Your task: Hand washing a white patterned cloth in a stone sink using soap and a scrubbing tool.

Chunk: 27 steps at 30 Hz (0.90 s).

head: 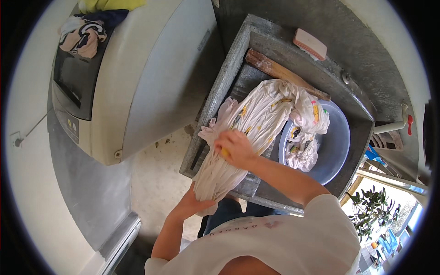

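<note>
A long white cloth with coloured prints (261, 117) lies bunched over the ridged washboard surface of a stone laundry sink (223, 86). My left hand (196, 202) grips its near end at the sink's front edge. My right hand (233, 147) is closed around a small yellow object, perhaps a bar of soap (225, 152), and rests on the cloth's middle. The far end of the cloth hangs over the rim of a blue-grey plastic basin (338, 137). More wet printed cloth (304, 156) lies inside the basin.
A wooden board (285, 74) lies along the sink's back wall. On the ledge behind sits a pink scrubbing brush (310, 43). A washing machine (151, 68) stands at left, with clothes (82, 37) on its lid. A tap with a red handle (409, 124) is at right.
</note>
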### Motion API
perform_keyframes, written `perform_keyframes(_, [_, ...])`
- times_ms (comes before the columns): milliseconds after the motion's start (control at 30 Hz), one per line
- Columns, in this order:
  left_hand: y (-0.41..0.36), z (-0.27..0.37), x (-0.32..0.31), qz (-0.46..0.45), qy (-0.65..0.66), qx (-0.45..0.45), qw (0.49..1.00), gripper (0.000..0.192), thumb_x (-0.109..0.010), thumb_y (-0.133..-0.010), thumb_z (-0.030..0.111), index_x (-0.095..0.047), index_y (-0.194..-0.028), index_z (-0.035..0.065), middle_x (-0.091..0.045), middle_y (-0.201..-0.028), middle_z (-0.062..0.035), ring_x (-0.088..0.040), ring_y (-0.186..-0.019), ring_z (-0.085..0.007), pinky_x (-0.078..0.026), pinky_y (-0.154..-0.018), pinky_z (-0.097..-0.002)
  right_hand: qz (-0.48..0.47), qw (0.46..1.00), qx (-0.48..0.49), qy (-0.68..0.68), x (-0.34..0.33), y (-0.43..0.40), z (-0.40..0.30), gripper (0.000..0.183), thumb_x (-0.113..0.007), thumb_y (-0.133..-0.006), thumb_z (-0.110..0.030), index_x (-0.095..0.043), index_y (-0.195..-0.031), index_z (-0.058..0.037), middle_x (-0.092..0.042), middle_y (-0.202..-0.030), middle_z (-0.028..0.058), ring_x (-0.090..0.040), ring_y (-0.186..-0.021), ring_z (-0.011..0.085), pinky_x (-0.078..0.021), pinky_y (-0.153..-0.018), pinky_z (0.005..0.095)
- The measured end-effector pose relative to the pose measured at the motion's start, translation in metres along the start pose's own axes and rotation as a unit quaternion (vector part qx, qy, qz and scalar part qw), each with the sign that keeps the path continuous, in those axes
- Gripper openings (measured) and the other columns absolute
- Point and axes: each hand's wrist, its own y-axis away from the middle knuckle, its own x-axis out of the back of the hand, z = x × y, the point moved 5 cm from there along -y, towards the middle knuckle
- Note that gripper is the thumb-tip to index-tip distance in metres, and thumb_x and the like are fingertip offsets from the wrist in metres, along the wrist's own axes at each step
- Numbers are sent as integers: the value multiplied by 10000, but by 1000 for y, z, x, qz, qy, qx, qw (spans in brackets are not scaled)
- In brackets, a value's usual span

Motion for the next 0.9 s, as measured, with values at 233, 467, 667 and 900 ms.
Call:
perform_keyframes(233, [3, 36, -3, -7, 78, 38, 996, 610, -625, -686, 3, -395, -1250, 7, -523, -1143, -77, -474, -1077, -163, -362, -930, -309, 93, 955, -166, 228, 101, -48, 172, 253, -544, -792, -122, -522, -1043, -112, -532, -1028, 153, -517, -950, 347, -425, -839, 404])
perform_keyframes(467, [51, 140, 24, 105, 71, -232, 964, 370, -526, -682, -70, -500, -1039, 24, -568, -998, -44, -525, -937, -127, -410, -830, -269, -264, 894, -197, 305, 123, -39, 116, 346, -467, -777, -78, -519, -1118, -104, -578, -1022, 167, -510, -1064, 320, -432, -867, 374])
perform_keyframes(667, [76, 151, 14, 218, -251, -469, 818, 269, -522, -658, -71, -543, -910, 22, -537, -1011, -164, -570, -852, -239, -436, -748, -294, 325, 929, -133, 114, 252, -6, 67, 179, -547, -734, -69, -543, -913, -64, -568, -916, 161, -544, -923, 352, -442, -785, 396])
perform_keyframes(900, [6, 9, -26, 171, -523, -307, 776, 356, -647, -569, 34, -561, -887, 169, -449, -912, -84, -558, -634, -274, -457, -541, -363, 254, 944, -198, -74, 123, 30, -3, 176, -586, -775, -63, -550, -944, -28, -572, -876, 153, -559, -857, 275, -436, -758, 321])
